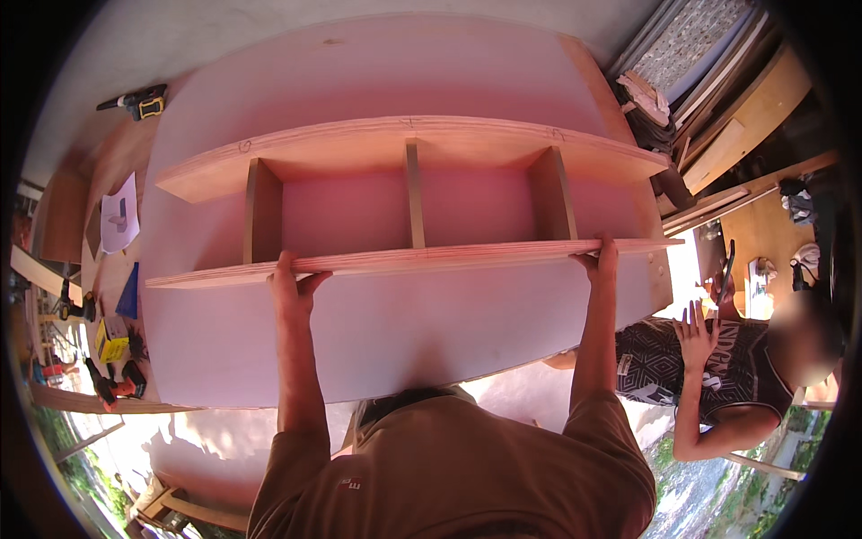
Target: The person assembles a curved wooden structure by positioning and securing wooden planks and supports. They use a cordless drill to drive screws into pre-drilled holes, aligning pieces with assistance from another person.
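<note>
Gripping the near shelf board (404, 260) from below, my left hand (289, 286) and right hand (603, 260) curl over its edge, spaced wide, probably to steady the long plywood frame (395, 144).

A yellow and black cordless drill (136, 101) lies at the far left, and nearer along that left edge are a sheet of white paper (119, 214), a blue piece (128, 293), a yellow box (109, 340) and a red and black power tool (117, 381). At the far right, boards and framed panels (718, 81) lean together in a stack, with folded cloth (648, 99) beside them. At the lower right stands another person in a dark patterned shirt (709, 359), one open palm (696, 328) raised.
</note>
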`<state>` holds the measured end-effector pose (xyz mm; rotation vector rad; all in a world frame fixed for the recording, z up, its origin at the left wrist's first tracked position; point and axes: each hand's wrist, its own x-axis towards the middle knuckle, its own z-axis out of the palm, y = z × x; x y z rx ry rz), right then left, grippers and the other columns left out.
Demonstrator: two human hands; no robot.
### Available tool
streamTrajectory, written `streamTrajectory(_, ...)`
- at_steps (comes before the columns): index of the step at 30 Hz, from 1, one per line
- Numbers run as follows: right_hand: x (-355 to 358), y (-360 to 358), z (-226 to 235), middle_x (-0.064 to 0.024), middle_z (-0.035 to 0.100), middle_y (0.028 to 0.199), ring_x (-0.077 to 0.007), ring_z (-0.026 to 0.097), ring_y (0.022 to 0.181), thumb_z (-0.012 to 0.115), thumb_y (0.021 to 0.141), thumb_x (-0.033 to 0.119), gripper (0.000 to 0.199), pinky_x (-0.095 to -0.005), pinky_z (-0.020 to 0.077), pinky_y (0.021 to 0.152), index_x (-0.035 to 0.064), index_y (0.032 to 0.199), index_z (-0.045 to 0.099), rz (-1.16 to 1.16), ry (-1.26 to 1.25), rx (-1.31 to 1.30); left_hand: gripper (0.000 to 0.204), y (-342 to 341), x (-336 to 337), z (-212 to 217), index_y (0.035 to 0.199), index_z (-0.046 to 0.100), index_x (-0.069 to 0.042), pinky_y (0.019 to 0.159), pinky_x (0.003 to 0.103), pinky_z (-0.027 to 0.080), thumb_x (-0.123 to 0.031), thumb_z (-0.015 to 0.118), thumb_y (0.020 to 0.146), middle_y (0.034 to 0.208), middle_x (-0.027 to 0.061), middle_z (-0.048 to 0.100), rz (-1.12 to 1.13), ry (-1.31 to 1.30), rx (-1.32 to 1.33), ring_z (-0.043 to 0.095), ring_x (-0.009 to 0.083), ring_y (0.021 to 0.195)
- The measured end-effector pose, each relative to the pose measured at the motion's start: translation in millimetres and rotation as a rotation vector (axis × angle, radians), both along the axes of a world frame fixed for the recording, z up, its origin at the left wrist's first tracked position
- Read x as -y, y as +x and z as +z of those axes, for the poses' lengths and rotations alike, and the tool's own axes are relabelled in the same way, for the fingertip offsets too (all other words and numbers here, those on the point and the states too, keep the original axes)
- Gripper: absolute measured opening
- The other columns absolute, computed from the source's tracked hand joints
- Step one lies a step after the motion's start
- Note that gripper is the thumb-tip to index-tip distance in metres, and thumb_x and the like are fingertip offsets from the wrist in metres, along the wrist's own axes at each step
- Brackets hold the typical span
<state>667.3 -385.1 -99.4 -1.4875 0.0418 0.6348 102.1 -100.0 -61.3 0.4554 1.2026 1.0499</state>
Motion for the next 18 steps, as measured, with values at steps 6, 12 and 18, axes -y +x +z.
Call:
streamTrajectory(6, -93, 4, 13, -0.0186, 0.050, 0.111, -0.0428, 0.067, 0.094, 0.068, 0.093, 0.034, 0.044, -0.0590, 0.0691, 0.073, -0.0024, 0.114, 0.057, 0.054, -0.042, 0.024, 0.045, -10, -79, -24, 0.124, 0.056, 0.010, 0.073, 0.054, 0.070, -0.030, 0.062, 0.102, 0.123, 0.0236, 0.058, -0.014, 0.011, 0.052, 0.070, 0.0437, 0.097)
streamTrajectory(12, -217, 38, 10, -0.0211, 0.048, 0.121, -0.0434, 0.063, 0.106, 0.069, 0.091, 0.038, 0.053, -0.0616, 0.0669, 0.076, -0.0019, 0.123, 0.054, 0.163, -0.058, 0.018, 0.048, 1, -183, -41, 0.125, 0.057, 0.008, 0.070, 0.059, 0.068, -0.031, 0.066, 0.098, 0.126, 0.0251, 0.057, -0.032, -0.052, 0.013, 0.068, 0.0460, 0.095)
streamTrajectory(18, -317, 52, -1, -0.0222, 0.040, 0.146, -0.0443, 0.052, 0.129, 0.071, 0.092, 0.044, 0.072, -0.0669, 0.0591, 0.090, 0.0026, 0.145, 0.046, 0.185, -0.014, -0.007, 0.054, 10, -262, -32, 0.132, 0.052, 0.005, 0.073, 0.061, 0.067, -0.034, 0.067, 0.098, 0.131, 0.0278, 0.055, -0.063, 0.120, -0.089, 0.066, 0.0535, 0.097)
